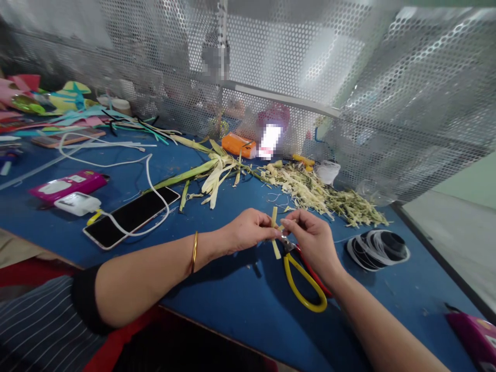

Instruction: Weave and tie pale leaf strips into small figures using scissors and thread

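My left hand (pixel 248 230) pinches a short, pale yellow-green leaf strip (pixel 276 250), which stands out above and below the fingers. Close against it, my right hand (pixel 313 240) has thumb and forefinger pressed together on a small pale strip end (pixel 282 226); whether it belongs to the same strip I cannot tell. Beneath my right hand lies a pair of scissors (pixel 304 287) with one yellow and one red handle, partly covered by the hand. A spool of clear line (pixel 376 250) wound on a black core sits to the right.
Behind the hands are long leaves (pixel 213 168) and a heap of small knotted leaf pieces (pixel 310 188). A phone (pixel 132 217), a white cable (pixel 149 170) and a magenta pack (pixel 70 186) lie at left. An orange pack (pixel 237 144) rests by the perforated screen (pixel 279 57).
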Action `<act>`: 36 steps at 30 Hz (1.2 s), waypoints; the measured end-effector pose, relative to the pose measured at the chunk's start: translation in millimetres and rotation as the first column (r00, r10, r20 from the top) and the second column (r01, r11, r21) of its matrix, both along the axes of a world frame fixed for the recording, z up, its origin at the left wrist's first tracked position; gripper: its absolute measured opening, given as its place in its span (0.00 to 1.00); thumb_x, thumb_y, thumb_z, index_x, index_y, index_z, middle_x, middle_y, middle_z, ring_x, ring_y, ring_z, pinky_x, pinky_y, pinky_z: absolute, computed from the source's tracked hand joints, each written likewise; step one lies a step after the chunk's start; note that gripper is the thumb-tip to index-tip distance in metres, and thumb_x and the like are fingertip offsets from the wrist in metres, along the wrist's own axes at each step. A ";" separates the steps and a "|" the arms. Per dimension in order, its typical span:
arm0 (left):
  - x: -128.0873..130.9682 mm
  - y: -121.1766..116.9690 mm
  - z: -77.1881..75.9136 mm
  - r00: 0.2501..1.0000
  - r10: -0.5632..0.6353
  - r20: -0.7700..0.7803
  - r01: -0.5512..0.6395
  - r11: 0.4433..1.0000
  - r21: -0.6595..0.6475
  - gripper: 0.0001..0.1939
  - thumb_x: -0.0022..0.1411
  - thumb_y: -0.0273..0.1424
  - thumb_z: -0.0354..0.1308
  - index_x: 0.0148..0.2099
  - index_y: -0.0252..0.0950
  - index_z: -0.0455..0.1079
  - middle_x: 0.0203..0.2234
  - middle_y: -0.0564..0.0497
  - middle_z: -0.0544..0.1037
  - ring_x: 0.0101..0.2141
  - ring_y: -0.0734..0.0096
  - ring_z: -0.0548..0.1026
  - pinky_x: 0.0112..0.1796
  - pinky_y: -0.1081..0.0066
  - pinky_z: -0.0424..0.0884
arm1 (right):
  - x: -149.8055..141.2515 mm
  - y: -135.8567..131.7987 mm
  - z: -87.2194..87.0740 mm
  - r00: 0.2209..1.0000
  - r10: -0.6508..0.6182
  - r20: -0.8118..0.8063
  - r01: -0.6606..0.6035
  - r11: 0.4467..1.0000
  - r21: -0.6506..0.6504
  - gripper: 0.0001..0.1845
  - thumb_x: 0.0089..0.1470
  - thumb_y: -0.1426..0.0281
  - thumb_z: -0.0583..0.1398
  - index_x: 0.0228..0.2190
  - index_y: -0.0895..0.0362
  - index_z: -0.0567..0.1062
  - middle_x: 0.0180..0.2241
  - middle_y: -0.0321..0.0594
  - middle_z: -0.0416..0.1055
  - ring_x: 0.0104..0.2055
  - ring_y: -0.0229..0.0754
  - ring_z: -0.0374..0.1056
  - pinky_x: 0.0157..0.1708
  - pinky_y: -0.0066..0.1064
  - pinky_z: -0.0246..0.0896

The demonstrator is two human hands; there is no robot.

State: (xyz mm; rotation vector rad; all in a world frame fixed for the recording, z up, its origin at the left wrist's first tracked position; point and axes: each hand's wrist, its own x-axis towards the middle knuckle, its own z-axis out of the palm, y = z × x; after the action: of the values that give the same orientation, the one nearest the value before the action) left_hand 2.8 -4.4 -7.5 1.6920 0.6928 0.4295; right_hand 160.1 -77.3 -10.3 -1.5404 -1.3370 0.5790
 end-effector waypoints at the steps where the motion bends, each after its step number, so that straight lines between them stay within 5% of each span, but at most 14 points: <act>1: 0.3 -0.5 -1.0 1.000 0.004 0.009 -0.004 1.000 0.019 0.11 0.53 0.35 0.60 0.30 0.32 0.78 0.19 0.55 0.70 0.23 0.77 0.62 0.25 0.74 0.56 | -0.2 -0.1 1.6 0.999 0.017 0.040 -0.018 1.000 0.025 0.10 0.52 0.63 0.61 0.25 0.56 0.74 0.22 0.35 0.71 0.26 0.39 0.65 0.29 0.30 0.58; 6: 1.7 -4.5 -5.5 1.000 -0.029 -0.004 0.030 0.990 0.136 0.12 0.55 0.37 0.59 0.29 0.34 0.79 0.18 0.56 0.71 0.24 0.73 0.66 0.26 0.75 0.59 | -7.3 -3.4 3.5 0.989 0.089 0.121 -0.102 0.989 0.108 0.09 0.52 0.66 0.61 0.23 0.55 0.73 0.27 0.37 0.72 0.32 0.41 0.66 0.34 0.32 0.59; 16: -2.4 -11.1 12.1 0.992 -0.126 -0.018 0.127 0.980 0.156 0.11 0.55 0.32 0.57 0.30 0.33 0.79 0.17 0.56 0.70 0.22 0.77 0.61 0.25 0.75 0.54 | -14.8 -12.1 5.9 0.986 -0.078 0.148 0.040 0.970 0.240 0.14 0.54 0.70 0.60 0.18 0.55 0.69 0.23 0.35 0.66 0.27 0.38 0.62 0.29 0.30 0.55; 20: -1.7 -9.0 11.8 0.997 -0.076 -0.022 0.078 0.986 0.145 0.10 0.55 0.31 0.57 0.28 0.33 0.78 0.18 0.55 0.69 0.23 0.77 0.62 0.25 0.75 0.54 | -9.0 -8.2 8.4 0.993 0.012 0.122 -0.029 0.989 0.142 0.14 0.56 0.66 0.58 0.21 0.55 0.72 0.25 0.36 0.69 0.30 0.39 0.64 0.31 0.30 0.57; 25: -1.5 -4.3 9.8 0.995 0.094 0.042 -0.091 0.994 -0.058 0.16 0.58 0.41 0.56 0.29 0.34 0.75 0.13 0.59 0.57 0.18 0.77 0.54 0.22 0.72 0.49 | -1.1 -3.5 9.3 1.000 0.012 0.014 -0.012 0.999 -0.041 0.15 0.56 0.58 0.58 0.27 0.56 0.75 0.27 0.39 0.73 0.31 0.42 0.66 0.32 0.31 0.59; 29: -2.3 -3.0 6.9 0.994 0.058 0.089 -0.050 0.995 -0.091 0.17 0.58 0.43 0.57 0.27 0.35 0.71 0.14 0.59 0.57 0.18 0.78 0.53 0.22 0.72 0.47 | 1.4 -2.0 5.0 0.996 0.001 -0.087 -0.009 0.995 -0.097 0.16 0.52 0.57 0.60 0.22 0.56 0.72 0.19 0.36 0.69 0.25 0.39 0.63 0.29 0.31 0.58; 36: -1.7 -5.9 5.4 0.996 -0.033 0.084 0.042 0.994 -0.101 0.14 0.55 0.39 0.61 0.26 0.34 0.71 0.14 0.59 0.59 0.19 0.80 0.54 0.22 0.72 0.48 | 0.0 -1.3 -2.4 0.997 -0.060 -0.038 0.059 0.998 -0.024 0.15 0.52 0.60 0.61 0.20 0.56 0.70 0.18 0.32 0.66 0.22 0.36 0.60 0.27 0.29 0.55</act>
State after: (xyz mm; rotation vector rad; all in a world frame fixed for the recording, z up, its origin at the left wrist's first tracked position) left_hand 1.0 -10.3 -2.2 1.5793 0.6120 0.4280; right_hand 160.1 -78.6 -12.7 -1.5745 -1.2546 0.5857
